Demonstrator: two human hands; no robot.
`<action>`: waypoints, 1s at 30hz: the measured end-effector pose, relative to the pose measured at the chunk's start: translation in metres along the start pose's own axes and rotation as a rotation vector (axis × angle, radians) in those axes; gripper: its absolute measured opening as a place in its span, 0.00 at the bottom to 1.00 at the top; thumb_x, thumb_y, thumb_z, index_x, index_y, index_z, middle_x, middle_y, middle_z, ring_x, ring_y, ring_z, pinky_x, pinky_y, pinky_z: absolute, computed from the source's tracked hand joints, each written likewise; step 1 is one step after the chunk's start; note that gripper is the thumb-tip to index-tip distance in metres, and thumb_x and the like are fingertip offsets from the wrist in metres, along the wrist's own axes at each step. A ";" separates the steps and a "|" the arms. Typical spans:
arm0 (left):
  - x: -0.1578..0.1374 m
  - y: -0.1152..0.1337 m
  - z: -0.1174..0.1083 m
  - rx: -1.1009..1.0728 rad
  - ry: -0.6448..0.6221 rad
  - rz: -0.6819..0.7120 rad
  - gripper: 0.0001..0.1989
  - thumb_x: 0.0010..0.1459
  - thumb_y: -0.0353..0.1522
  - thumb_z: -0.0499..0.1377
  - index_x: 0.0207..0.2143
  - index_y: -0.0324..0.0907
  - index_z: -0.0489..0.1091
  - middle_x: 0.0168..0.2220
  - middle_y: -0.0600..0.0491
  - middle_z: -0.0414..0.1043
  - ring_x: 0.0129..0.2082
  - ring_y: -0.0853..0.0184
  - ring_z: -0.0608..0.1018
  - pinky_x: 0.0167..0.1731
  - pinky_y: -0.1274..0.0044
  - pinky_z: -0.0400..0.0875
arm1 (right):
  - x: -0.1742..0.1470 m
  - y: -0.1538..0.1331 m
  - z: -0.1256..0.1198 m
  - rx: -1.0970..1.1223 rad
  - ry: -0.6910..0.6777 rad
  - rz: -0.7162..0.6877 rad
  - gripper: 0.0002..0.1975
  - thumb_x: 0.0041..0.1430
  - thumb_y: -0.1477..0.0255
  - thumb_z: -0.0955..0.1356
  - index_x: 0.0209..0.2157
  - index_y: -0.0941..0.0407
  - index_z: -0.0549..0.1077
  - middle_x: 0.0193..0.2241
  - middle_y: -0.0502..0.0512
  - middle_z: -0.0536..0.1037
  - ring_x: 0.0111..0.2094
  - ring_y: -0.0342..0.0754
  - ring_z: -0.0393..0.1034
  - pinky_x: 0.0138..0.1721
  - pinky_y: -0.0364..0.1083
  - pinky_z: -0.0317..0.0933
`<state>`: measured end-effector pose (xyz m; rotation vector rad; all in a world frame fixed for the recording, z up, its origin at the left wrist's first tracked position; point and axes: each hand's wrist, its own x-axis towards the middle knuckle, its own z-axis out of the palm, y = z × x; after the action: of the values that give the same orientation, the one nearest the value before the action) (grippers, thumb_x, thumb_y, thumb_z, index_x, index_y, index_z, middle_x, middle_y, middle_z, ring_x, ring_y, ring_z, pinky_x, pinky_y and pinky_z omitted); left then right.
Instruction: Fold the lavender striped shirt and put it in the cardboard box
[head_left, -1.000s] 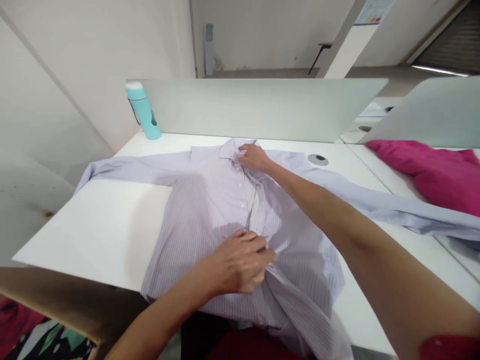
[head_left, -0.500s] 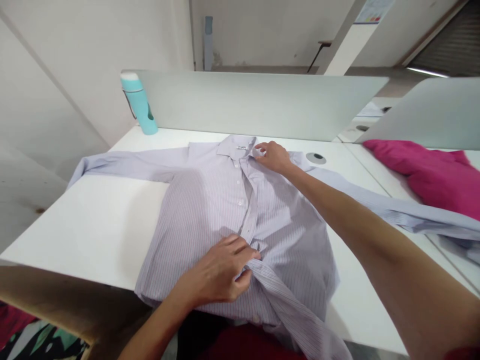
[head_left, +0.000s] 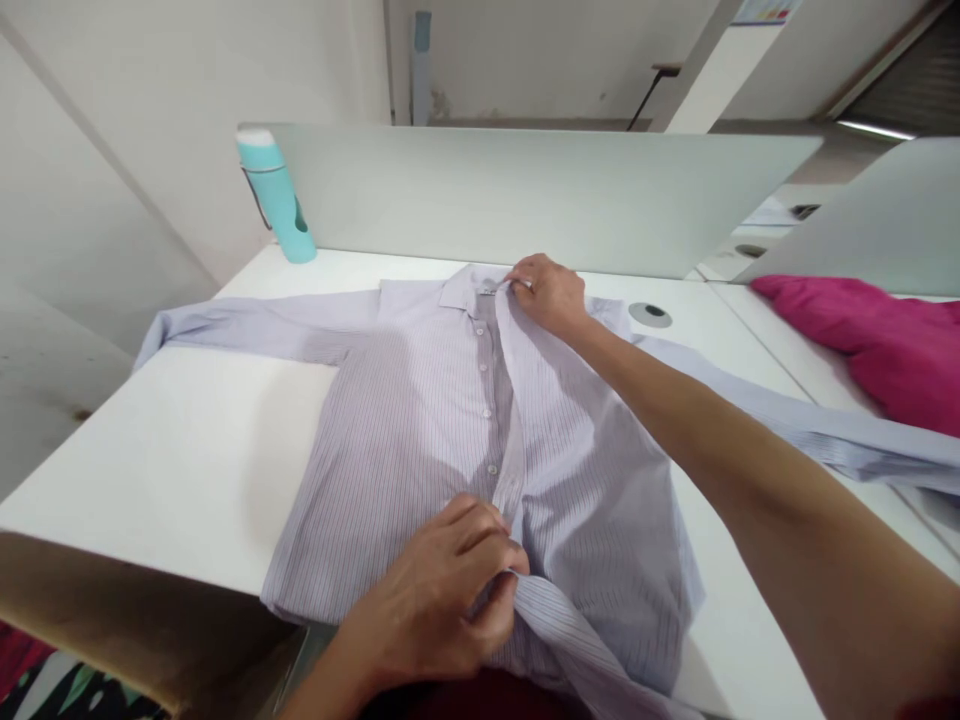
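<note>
Head view: a pale striped shirt point(head_left: 405, 420) lies front up on a white table point(head_left: 187, 450), its collar point(head_left: 456, 292) at the far side, its sleeves stretched out to both sides.
Left hand point(head_left: 450, 590): fingers curled, pinching the shirt's front edge point(head_left: 511, 460) low down; the shirt spreads beneath and beyond this hand.
Right hand point(head_left: 551, 292): thumb and fingers gripping the same front panel at its top, beside the collar; most of the shirt lies nearer the person than this hand.
Buttons point(head_left: 487, 413): a column just left of the parted front edge.
Bottle point(head_left: 276, 195): turquoise, white-topped, at the table's far left corner, well apart from both hands.
Pink cloth point(head_left: 885, 340): heaped at the right, near one sleeve.
Divider point(head_left: 525, 200): pale panel behind the collar.
</note>
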<state>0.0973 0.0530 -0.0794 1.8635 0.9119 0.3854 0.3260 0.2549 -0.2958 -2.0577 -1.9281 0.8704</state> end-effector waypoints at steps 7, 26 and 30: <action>-0.015 -0.005 -0.002 0.059 0.097 -0.077 0.09 0.61 0.20 0.57 0.40 0.41 0.68 0.35 0.53 0.74 0.41 0.67 0.76 0.43 0.76 0.76 | 0.006 -0.028 0.019 -0.109 -0.087 -0.022 0.20 0.69 0.71 0.60 0.53 0.56 0.79 0.59 0.64 0.73 0.49 0.61 0.71 0.48 0.54 0.62; -0.026 -0.015 0.004 0.166 0.012 -0.099 0.06 0.65 0.23 0.57 0.40 0.39 0.71 0.36 0.50 0.75 0.40 0.64 0.76 0.43 0.72 0.76 | -0.034 -0.002 0.027 -0.115 -0.040 -0.213 0.22 0.65 0.70 0.62 0.58 0.56 0.74 0.62 0.64 0.70 0.56 0.63 0.68 0.48 0.58 0.68; -0.025 -0.015 0.003 0.196 -0.009 -0.084 0.05 0.64 0.24 0.58 0.41 0.39 0.72 0.38 0.49 0.75 0.41 0.62 0.77 0.43 0.70 0.76 | -0.065 0.004 0.011 -0.059 -0.081 -0.252 0.20 0.66 0.69 0.62 0.55 0.56 0.76 0.59 0.63 0.73 0.56 0.63 0.68 0.50 0.58 0.66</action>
<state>0.0762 0.0364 -0.0904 1.9949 1.0498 0.2430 0.3243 0.1897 -0.2882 -1.7811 -2.2191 0.8587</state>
